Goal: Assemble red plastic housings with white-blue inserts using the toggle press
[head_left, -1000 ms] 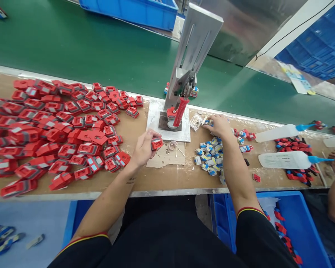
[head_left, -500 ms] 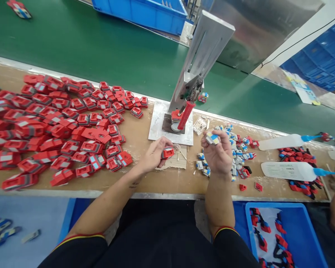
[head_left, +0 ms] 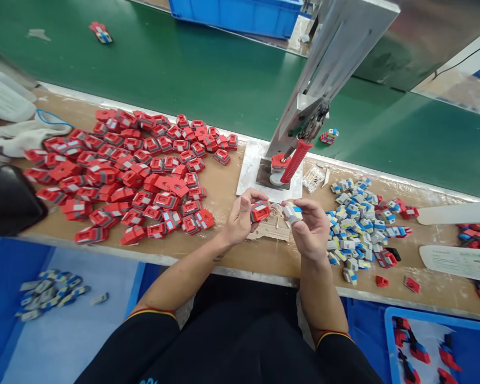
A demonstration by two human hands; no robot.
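Observation:
My left hand (head_left: 242, 216) is closed on a red plastic toy part (head_left: 260, 211) with a grey band and a hollow in it. Between the thumb and fingers of my right hand (head_left: 312, 226) is a small white, blue and yellow toy part (head_left: 293, 212). The two parts face each other a short gap apart, above a piece of cardboard (head_left: 270, 230). Behind them stands a metal press (head_left: 300, 125) with a red handle (head_left: 297, 161); a red piece (head_left: 280, 161) sits under it.
A heap of red parts (head_left: 116, 170) spreads to the left, and white-blue parts (head_left: 354, 218) lie to the right. White bottles (head_left: 456, 261) rest at the far right. Cotton swabs (head_left: 314, 177) lie beside the press. Behind runs a green belt (head_left: 152, 58). A black phone-like object (head_left: 10, 200) is at left.
The view has swung left. My hands have come closer together, bringing the white-blue part near the red part. Both hands still hold the same parts.

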